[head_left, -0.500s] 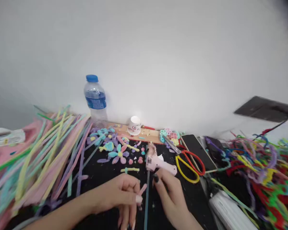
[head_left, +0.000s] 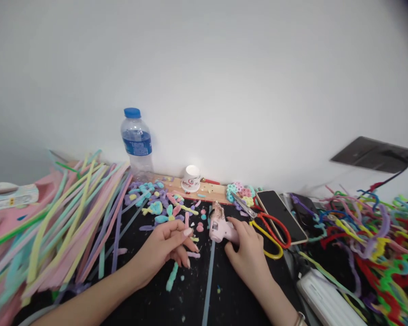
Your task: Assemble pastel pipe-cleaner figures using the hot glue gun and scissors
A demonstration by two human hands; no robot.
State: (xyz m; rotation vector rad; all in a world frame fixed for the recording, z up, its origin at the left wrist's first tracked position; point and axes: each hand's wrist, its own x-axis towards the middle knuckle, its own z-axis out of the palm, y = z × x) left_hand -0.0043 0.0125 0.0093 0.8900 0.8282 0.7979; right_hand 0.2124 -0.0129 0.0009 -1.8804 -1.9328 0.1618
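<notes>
Between thumb and forefinger, my left hand (head_left: 172, 242) pinches a short pink fuzzy piece (head_left: 187, 220) that stands upright. My right hand (head_left: 245, 244) is wrapped round the handle of a pale pink glue gun (head_left: 220, 230), which lies on the black work surface with its browned nozzle end pointing toward the wall. A long translucent blue-grey strip (head_left: 209, 280) runs from the gun toward the near edge. Below my left hand lies a teal fuzzy piece (head_left: 172, 277). Several pastel flower pieces (head_left: 153, 208) lie beyond that hand, and it partly covers one flower.
Long pastel pipe cleaners (head_left: 71, 217) are heaped at left. A bottle (head_left: 137, 145) and paper cup (head_left: 191, 179) stand by the wall. Scissors (head_left: 268, 244) lie beside a phone (head_left: 280, 217). At right are a white power strip (head_left: 326, 299) and tangled coloured stems (head_left: 377, 244).
My left hand has moved up and slightly left with the pink piece, over the flower. My right hand has moved forward onto the glue gun, which has turned slightly. A teal piece now shows below my left hand.
</notes>
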